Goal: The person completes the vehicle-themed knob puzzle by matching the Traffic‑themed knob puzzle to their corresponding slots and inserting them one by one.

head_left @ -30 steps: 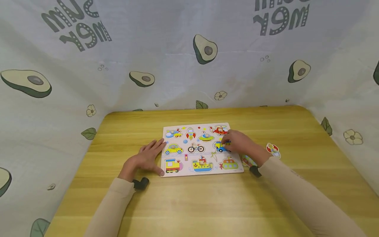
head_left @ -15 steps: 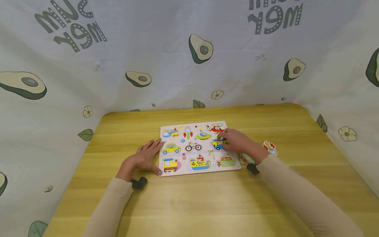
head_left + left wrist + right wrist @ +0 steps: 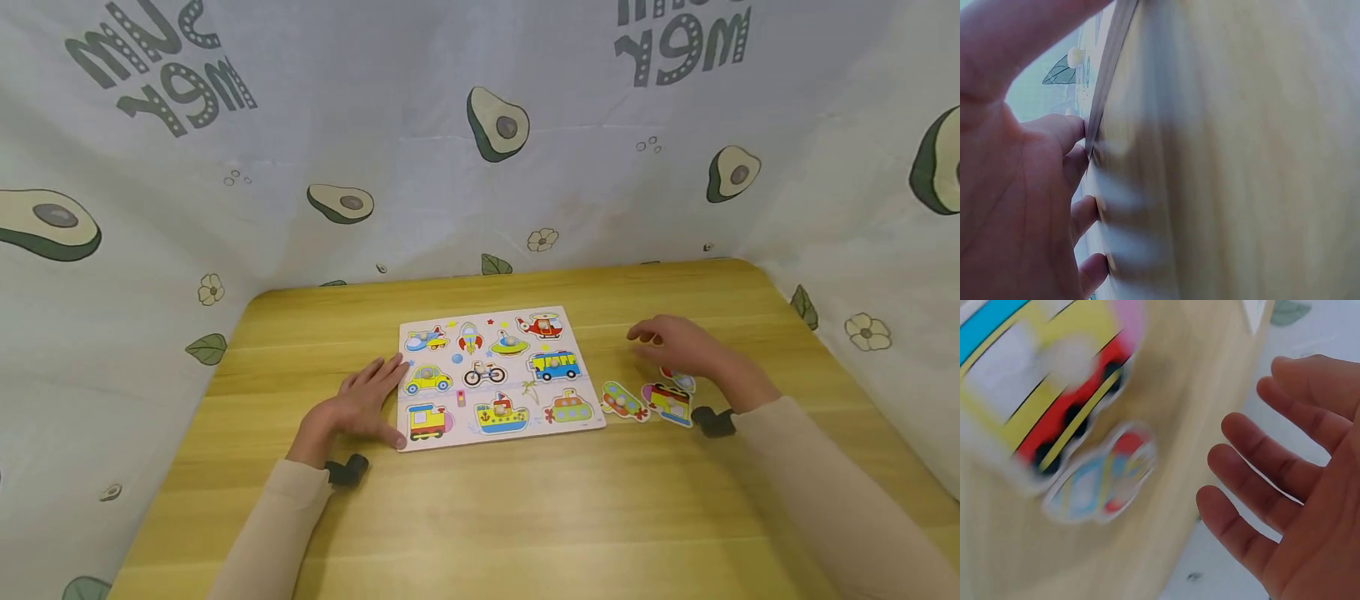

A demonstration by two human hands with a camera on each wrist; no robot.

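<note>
A wooden knob puzzle board (image 3: 465,387) printed with vehicles lies on the table in the head view. The blue and yellow bus piece (image 3: 555,365) sits in its place at the board's right side. My left hand (image 3: 360,404) rests along the board's left edge, fingers spread, as the left wrist view also shows. Right of the board, my right hand (image 3: 678,344) hovers with nothing in it, its fingers relaxed. Beneath it lie a train piece (image 3: 1054,381) and a rocket piece (image 3: 1107,475), the rocket partly hidden in the head view. A green submarine piece (image 3: 624,402) lies beside the board.
The wooden table (image 3: 480,517) stretches out around the board. Behind it and at both sides hangs a pale cloth (image 3: 420,100) printed with avocados. A black wrist strap mount (image 3: 347,472) is on the left wrist, and another mount (image 3: 712,422) on the right.
My right hand has let go of the bus piece and moved right, off the board, to above the loose pieces. The left hand stays at the board's edge. The head view has shifted slightly.
</note>
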